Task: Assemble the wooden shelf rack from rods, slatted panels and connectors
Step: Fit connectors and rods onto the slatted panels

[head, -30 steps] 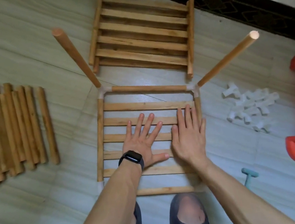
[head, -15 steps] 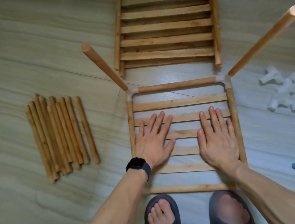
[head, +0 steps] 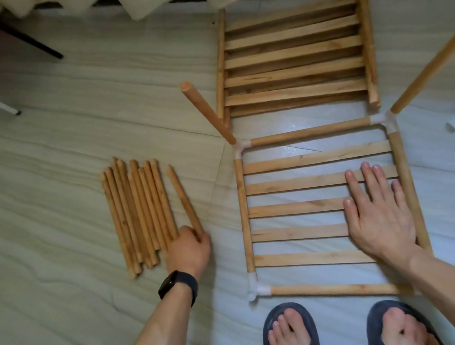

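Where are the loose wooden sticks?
In the head view, the loose wooden rods lie on the floor left of the framed slatted panel, where the left hand grips one.

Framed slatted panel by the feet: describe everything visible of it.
The framed panel lies flat on the floor before the feet: five pale wood slats inside four round rods joined by white corner connectors. Two upright rods rise from its far corners. The right hand rests flat on its right side; the forearm hides the near right corner.
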Demonstrator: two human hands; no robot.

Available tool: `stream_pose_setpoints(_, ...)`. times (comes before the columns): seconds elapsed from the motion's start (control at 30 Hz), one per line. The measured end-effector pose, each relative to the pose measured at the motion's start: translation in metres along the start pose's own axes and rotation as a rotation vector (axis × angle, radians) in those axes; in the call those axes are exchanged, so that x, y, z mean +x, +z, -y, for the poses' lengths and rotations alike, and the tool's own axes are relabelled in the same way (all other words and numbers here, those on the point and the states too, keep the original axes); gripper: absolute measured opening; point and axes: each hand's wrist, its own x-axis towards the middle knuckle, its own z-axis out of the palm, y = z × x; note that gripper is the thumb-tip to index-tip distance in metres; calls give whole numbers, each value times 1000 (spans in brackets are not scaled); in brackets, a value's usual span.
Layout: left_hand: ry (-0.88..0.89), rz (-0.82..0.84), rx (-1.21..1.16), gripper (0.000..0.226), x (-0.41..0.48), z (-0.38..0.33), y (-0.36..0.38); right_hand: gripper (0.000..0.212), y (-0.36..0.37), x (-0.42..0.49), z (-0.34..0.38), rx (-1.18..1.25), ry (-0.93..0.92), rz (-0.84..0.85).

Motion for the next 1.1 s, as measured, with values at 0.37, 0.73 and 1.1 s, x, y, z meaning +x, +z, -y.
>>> stream_pose_setpoints(0.37,665,-77,-197,24,-74,-21,29,86,-55,7,16,605,58,229)
stream_pose_setpoints(0.73,1210,29,369,65,-125,-130,89,57,-170,-104,-22,2030,624,-509)
stream_pose_setpoints(1.1,916,269,578,76,-107,-128,134,48,-185,-143,-52,1591,310,-625)
